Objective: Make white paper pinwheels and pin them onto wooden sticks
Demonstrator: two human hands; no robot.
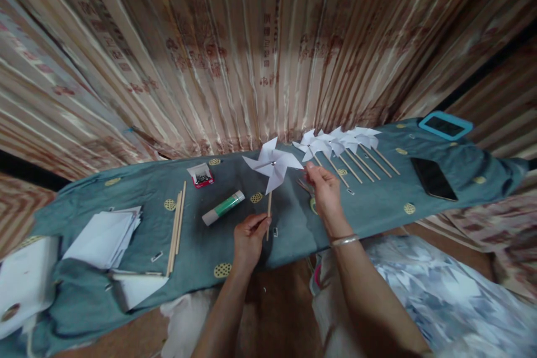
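Note:
In the head view, a white paper pinwheel [282,164] with a dark pin at its centre stands nearly upright over the table. Its wooden stick [269,213] is pinched near the lower end by my left hand [247,240]. My right hand [325,190] is closed, with thumb and forefinger at the tip of the pinwheel's right blade. A pair of scissors [312,205] lies partly hidden behind that hand. Beyond it, several finished pinwheels [335,142] lie overlapping in a row, their sticks pointing towards me.
A glue stick [224,208], an open red box of pins [202,175] and loose wooden sticks [175,229] lie left. Further left are stacked white papers [103,238] and a white device [25,285]. A black phone [433,178] and blue-framed device [446,125] lie right. Curtains hang behind.

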